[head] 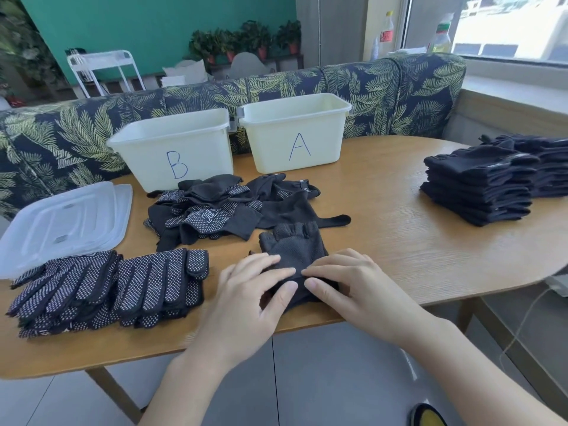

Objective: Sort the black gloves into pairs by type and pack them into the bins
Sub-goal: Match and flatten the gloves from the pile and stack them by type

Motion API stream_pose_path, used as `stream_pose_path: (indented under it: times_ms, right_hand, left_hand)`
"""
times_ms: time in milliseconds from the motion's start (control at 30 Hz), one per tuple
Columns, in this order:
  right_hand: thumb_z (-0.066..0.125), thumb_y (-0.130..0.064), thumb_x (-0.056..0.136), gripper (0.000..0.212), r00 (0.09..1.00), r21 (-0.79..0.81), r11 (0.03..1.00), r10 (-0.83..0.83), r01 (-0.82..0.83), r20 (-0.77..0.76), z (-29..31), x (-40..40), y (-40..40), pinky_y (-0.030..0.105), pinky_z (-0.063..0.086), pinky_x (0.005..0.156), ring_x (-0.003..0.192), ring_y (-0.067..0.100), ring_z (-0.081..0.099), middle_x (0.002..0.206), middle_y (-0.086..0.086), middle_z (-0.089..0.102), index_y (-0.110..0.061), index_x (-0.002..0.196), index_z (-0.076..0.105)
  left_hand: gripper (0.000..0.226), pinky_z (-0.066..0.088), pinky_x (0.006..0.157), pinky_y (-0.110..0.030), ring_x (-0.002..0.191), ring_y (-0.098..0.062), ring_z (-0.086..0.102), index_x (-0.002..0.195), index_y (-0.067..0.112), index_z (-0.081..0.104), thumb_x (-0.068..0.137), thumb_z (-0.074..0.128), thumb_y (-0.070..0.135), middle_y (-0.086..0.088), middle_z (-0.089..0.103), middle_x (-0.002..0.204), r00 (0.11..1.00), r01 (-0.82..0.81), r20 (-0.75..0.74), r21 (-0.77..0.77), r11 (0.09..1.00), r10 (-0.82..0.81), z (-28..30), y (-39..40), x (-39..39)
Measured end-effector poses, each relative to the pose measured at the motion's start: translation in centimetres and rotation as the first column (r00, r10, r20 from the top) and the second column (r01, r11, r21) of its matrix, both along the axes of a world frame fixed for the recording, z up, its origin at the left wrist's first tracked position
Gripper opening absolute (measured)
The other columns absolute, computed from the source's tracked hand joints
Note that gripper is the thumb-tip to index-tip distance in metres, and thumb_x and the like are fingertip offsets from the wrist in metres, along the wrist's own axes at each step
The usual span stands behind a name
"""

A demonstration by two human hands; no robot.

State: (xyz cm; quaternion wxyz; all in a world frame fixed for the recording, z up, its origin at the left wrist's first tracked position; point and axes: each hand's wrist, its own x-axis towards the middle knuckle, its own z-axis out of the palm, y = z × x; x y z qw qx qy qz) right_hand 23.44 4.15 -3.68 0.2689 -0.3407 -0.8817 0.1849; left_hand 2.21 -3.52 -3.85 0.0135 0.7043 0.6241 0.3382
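Note:
A plain black glove (293,245) lies flat at the table's front edge, fingers pointing away. My left hand (258,289) and my right hand (344,281) both rest on its cuff end, fingertips pressing and thumbs tucked against the fabric. Behind it lies a loose heap of mixed black gloves (215,210), some white-dotted, some plain. Dotted gloves (107,290) are stacked at the front left. Plain gloves (482,186) are stacked at the right. Cream bin B (196,139) and bin A (322,130) stand at the back.
Clear plastic lids (61,222) lie at the left of the wooden table (399,241). A leaf-patterned sofa (384,87) runs behind the bins. The table's rounded edge is close to my wrists.

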Motion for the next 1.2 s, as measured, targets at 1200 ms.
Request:
stream_pose_path:
  times_ms: [1200]
  right_hand:
    - [0.084,-0.018,0.083,0.071,0.814,-0.626,0.777,-0.323,-0.063,-0.483,-0.1,5.0,-6.2,0.034,0.057,0.058,0.082,0.018,0.073,0.113,-0.004,0.073,-0.047,0.139,0.051]
  left_hand:
    - [0.028,0.014,0.101,0.006,0.142,0.015,0.021,0.117,0.057,0.067,0.089,0.064,0.055,0.025,0.024,0.159,0.922,0.035,0.386,-0.153,0.988,0.027,0.5,-4.0,6.8]
